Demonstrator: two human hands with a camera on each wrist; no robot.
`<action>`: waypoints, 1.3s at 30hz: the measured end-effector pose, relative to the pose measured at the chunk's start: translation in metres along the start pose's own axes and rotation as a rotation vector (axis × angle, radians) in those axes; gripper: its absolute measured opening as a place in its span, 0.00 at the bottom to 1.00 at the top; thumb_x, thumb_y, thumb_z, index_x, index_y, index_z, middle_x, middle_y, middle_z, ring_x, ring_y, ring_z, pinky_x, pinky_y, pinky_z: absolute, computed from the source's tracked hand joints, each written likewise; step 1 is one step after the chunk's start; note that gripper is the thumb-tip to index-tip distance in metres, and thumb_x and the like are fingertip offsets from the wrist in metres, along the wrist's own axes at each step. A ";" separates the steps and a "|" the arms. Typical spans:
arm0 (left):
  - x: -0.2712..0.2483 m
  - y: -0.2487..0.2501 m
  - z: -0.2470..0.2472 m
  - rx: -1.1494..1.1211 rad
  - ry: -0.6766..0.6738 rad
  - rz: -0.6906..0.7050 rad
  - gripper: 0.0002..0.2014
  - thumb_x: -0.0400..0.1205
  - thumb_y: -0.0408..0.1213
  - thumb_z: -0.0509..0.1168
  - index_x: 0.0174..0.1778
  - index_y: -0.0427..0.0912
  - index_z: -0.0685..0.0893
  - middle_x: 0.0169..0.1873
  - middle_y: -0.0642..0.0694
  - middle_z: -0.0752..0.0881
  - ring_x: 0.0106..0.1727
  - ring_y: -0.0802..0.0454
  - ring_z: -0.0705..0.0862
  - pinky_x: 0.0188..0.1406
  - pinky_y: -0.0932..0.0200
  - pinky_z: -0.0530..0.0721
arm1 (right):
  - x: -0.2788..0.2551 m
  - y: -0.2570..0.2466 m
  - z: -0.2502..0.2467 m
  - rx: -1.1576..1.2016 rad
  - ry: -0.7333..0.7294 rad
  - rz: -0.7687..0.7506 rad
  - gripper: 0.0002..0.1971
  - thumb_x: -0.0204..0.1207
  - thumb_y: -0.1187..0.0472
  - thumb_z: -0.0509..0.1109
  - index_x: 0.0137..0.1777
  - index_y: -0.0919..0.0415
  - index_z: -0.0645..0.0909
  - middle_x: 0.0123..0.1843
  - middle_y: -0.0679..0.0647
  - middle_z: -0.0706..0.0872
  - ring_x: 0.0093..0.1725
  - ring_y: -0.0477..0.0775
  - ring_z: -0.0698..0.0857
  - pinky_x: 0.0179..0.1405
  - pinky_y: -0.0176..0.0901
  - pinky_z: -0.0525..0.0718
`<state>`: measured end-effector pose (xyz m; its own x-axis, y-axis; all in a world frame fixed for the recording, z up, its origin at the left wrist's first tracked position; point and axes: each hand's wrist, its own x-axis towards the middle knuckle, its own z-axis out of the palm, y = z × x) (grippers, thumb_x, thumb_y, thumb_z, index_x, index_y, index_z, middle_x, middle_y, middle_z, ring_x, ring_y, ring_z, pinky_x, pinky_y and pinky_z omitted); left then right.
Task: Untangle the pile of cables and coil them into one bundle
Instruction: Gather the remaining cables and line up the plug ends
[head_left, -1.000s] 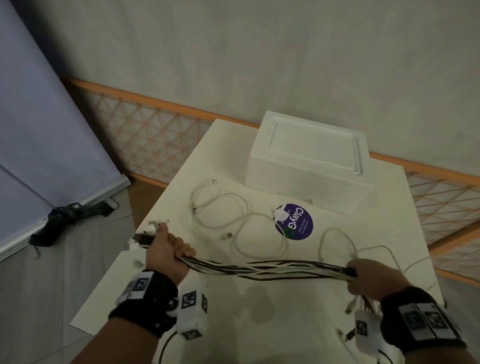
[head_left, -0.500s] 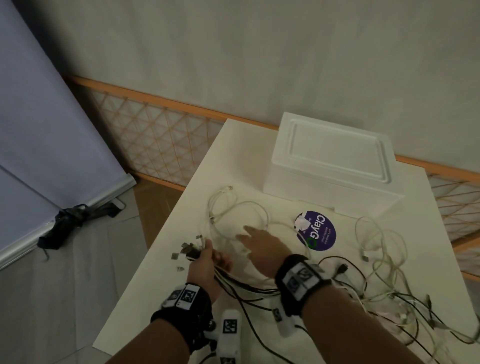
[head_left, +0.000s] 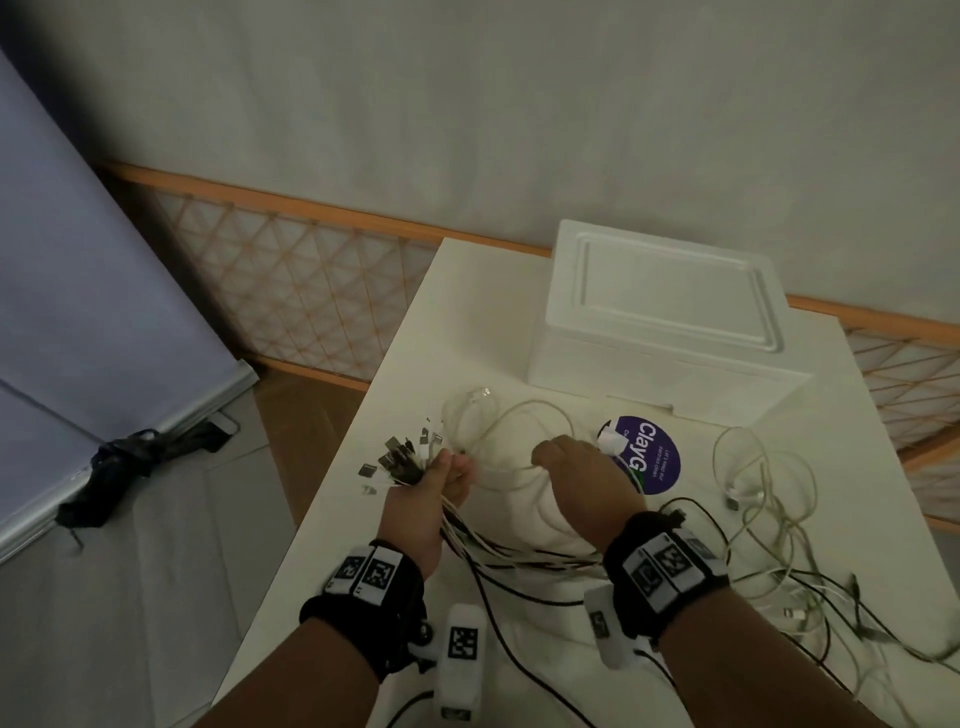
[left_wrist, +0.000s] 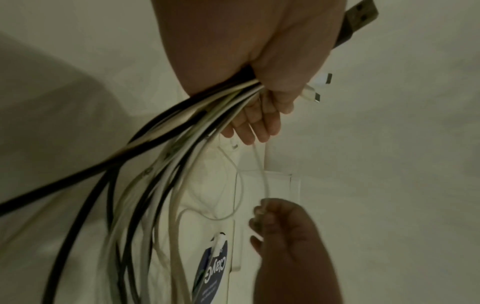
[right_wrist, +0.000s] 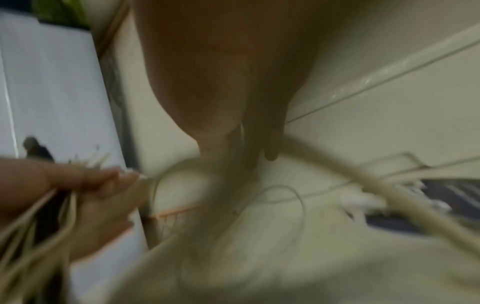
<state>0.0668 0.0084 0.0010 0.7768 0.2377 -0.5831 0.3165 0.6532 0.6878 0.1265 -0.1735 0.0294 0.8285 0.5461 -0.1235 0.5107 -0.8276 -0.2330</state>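
The left hand (head_left: 434, 493) grips a thick sheaf of black and white cables (head_left: 519, 553) just behind their plugs, fingers (left_wrist: 255, 125) curled round the strands, so that the USB connector ends (head_left: 400, 460) fan out together beyond the fist; holding them by the ends likely keeps every sorted cable aligned from one point and ready to be coiled as one. From that fist the strands trail back across the white surface (head_left: 467, 338) under the right forearm and spread into the loose tangle (head_left: 810, 587) lying toward the surface's right side, which still looks unsorted. The right hand (head_left: 582, 470) reaches over a separate loop of white cable (head_left: 498, 415) lying in front of the left hand, and in the left wrist view its fingertips (left_wrist: 261, 211) pinch a single thin white strand that runs up toward the left hand; the grip appears light, suited to drawing one cable out and feeding its end into the held sheaf. The right wrist view is too blurred to confirm more of that hold. Another group of pale cables (head_left: 753, 467) lies apart on the right, next to a round purple sticker (head_left: 652, 460). A white foam box (head_left: 670, 322) stands at the back of the surface, clear of the work. The task seems partway: many ends gathered, several cables still loose, no coiling begun.
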 end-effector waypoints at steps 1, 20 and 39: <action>0.001 0.001 0.002 0.031 -0.002 0.014 0.13 0.84 0.40 0.64 0.47 0.33 0.88 0.50 0.39 0.91 0.52 0.50 0.90 0.58 0.57 0.86 | -0.001 0.002 -0.011 0.026 0.064 -0.006 0.21 0.74 0.74 0.55 0.63 0.56 0.76 0.57 0.54 0.79 0.54 0.59 0.79 0.52 0.52 0.79; -0.038 0.015 0.041 0.472 -0.120 0.361 0.11 0.82 0.42 0.68 0.34 0.49 0.88 0.30 0.52 0.89 0.38 0.53 0.87 0.54 0.43 0.83 | 0.006 -0.046 -0.067 1.170 0.234 0.007 0.16 0.77 0.69 0.69 0.61 0.52 0.78 0.57 0.52 0.84 0.39 0.51 0.83 0.36 0.40 0.84; -0.044 0.045 0.015 0.017 -0.087 0.125 0.20 0.83 0.47 0.63 0.25 0.43 0.73 0.24 0.47 0.80 0.16 0.58 0.61 0.16 0.65 0.65 | 0.007 0.020 -0.046 0.522 0.388 0.219 0.07 0.80 0.61 0.66 0.48 0.59 0.87 0.47 0.53 0.88 0.44 0.49 0.83 0.50 0.41 0.79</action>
<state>0.0551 0.0162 0.0644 0.8546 0.2529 -0.4536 0.2231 0.6099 0.7604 0.1530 -0.1924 0.0679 0.9720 0.2068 0.1114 0.2256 -0.6895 -0.6882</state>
